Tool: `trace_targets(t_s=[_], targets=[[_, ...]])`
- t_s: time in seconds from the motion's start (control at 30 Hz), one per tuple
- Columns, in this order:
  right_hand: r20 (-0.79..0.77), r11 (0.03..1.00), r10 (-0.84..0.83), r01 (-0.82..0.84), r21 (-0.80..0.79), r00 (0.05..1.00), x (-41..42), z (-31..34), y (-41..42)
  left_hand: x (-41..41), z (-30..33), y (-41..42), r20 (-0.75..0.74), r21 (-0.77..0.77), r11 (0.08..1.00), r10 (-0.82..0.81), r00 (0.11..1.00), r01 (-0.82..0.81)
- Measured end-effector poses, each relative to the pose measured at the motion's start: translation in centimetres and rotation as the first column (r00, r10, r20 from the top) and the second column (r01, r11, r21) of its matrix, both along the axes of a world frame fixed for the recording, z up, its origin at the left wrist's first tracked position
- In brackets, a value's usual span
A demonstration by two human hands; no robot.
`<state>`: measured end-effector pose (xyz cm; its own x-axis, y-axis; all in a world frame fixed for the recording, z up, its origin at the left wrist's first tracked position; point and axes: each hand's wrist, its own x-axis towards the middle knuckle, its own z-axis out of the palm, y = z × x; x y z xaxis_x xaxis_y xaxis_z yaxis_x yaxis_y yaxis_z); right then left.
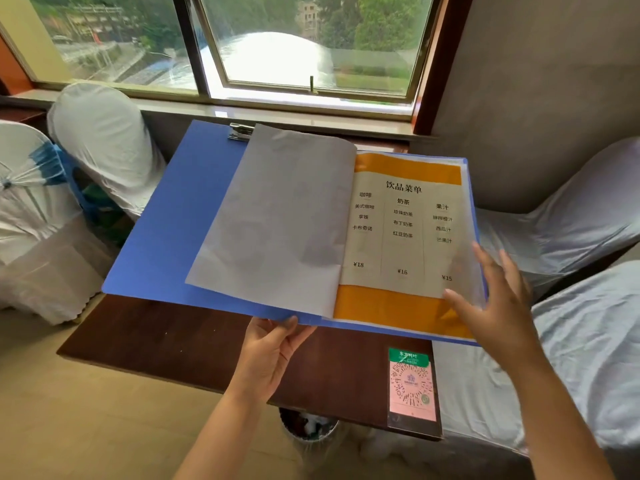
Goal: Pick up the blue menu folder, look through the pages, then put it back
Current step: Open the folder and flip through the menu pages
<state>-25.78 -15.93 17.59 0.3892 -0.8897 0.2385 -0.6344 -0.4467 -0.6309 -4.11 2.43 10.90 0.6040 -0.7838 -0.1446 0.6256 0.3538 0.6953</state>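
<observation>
The blue menu folder [166, 230] is open and held up above the dark wooden table [166, 337]. My left hand [268, 355] grips its near edge at the spine from below. A grey translucent page [277, 216] lies turned to the left. On the right shows an orange and cream drinks page [398, 237] with printed columns and prices. My right hand [495, 299] hovers with fingers spread at the lower right corner of that page, fingertips touching the plastic sleeve. A metal clip [240, 131] sits at the folder's top.
A QR code card [412, 386] lies on the table's near right corner. White-covered chairs [97, 140] stand at the left and at the right [571, 334]. A waste bin [308, 427] sits under the table. The window [277, 46] is straight ahead.
</observation>
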Motion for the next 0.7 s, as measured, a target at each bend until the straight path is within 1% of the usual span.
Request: trace_targets(t_s=[0.03, 0.07, 0.1, 0.13, 0.17, 0.27, 0.47, 0.6, 0.7], targets=[[0.047, 0.978, 0.027, -0.036, 0.205, 0.999, -0.8, -0.2, -0.4, 0.2, -0.1, 0.1, 0.0, 0.002, 1.0, 0.009, 1.0, -0.009], [0.141, 0.915, 0.062, -0.113, 0.387, 0.988, -1.6, -0.3, -0.5, 0.3, -0.2, 0.2, 0.002, 0.001, 1.0, 0.013, 1.0, -0.013], [0.251, 0.843, 0.084, -0.203, 0.499, 0.964, -2.2, -0.4, -0.5, 0.5, -0.2, 0.2, 0.004, -0.002, 1.0, 0.012, 1.0, -0.012], [0.335, 0.795, 0.099, -0.277, 0.54, 0.937, -2.7, -0.4, -0.4, 0.6, -0.3, 0.2, 0.009, -0.005, 1.0, 0.011, 1.0, -0.011], [0.369, 0.783, 0.124, -0.319, 0.533, 0.921, -3.2, -0.4, -0.4, 0.7, -0.3, 0.2, 0.016, -0.004, 1.0, 0.011, 1.0, -0.011], [0.317, 0.829, 0.189, -0.324, 0.455, 0.929, -3.7, -0.5, -0.5, 0.9, -0.3, 0.3, 0.035, 0.004, 1.0, 0.016, 0.999, -0.017], [0.384, 0.909, 0.143, -0.275, 0.313, 0.912, -3.3, -0.2, -0.8, 0.9, -0.6, 0.7, 0.006, -0.024, 0.999, 0.024, 1.0, -0.024], [0.378, 0.956, 0.112, -0.204, 0.213, 0.919, -2.4, -0.1, -0.3, 0.6, -0.6, 0.7, -0.008, -0.038, 0.999, 0.026, 1.0, -0.026], [0.327, 0.978, 0.099, -0.153, 0.143, 0.94, -2.0, 0.1, 0.1, 0.7, -0.7, 1.0, -0.023, -0.035, 0.998, 0.044, 0.999, -0.045]])
